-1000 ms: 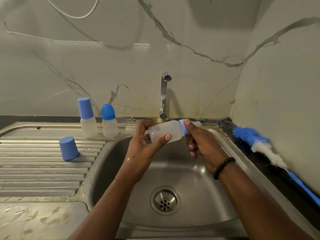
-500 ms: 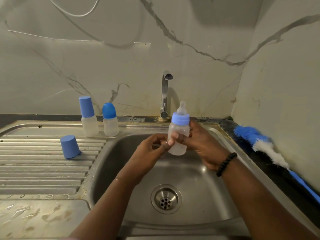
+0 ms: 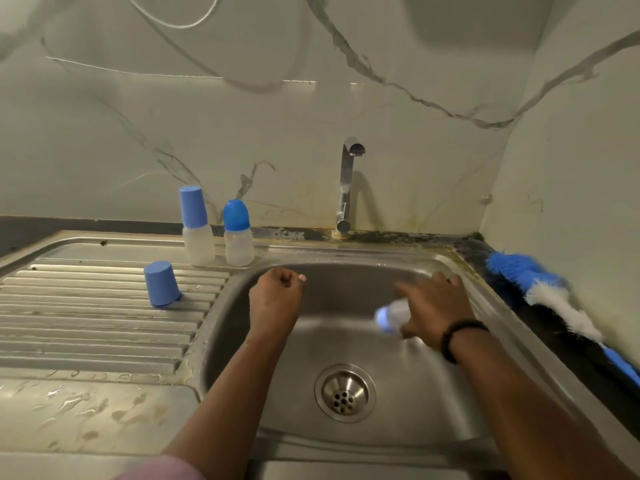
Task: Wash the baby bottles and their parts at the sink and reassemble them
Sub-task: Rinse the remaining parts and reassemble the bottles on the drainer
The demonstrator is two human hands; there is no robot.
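Stainless steel sink point(image 3: 485, 341), smooth basin: right hand point(image 3: 437, 308) grips a blurry translucent plastic bottle point(image 3: 393, 316) with its blue ring, low over the bowl. Left hand point(image 3: 277, 299) is fisted, holding nothing, well apart.

Both forearms were bare; a black beaded bracelet point(image 3: 460, 336) circled the right wrist, and a pink sleeve point(image 3: 162, 469) edged the left arm.

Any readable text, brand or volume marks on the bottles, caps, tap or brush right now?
None readable.
Two capped bottles: no legible markings.
Bottle in the right hand: motion-blurred, unreadable.
Loose blue cap, tap, brush: no text visible.
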